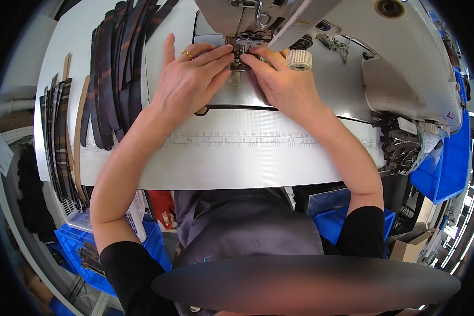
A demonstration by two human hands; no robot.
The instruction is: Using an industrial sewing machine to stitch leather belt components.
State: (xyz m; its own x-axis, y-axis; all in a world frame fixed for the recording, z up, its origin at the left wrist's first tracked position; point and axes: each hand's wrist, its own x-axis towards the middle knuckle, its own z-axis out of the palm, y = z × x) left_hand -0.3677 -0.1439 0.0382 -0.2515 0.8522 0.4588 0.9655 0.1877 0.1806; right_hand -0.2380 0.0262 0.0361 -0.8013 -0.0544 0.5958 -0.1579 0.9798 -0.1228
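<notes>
A sewing machine point(300, 18) stands at the top of the view, its presser foot point(242, 50) between my two hands. My left hand point(192, 76) lies to the left of the foot with fingers stretched out flat and a ring on one finger; the fingertips almost reach the foot. On the other side, my right hand point(289, 81) has its thumb and index finger bent together close by the needle area. Whatever is between those fingers is too small or hidden to make out. Both hands rest over the metal machine plate point(242, 95).
Long dark strips point(116, 68) lie piled at the left, beside narrower checked strips point(58, 121). A printed ruler point(247, 139) runs along the white table point(237, 168). Small dark pieces point(400, 142) are heaped at the right. Blue bins point(447, 163) stand beyond the right edge and below left.
</notes>
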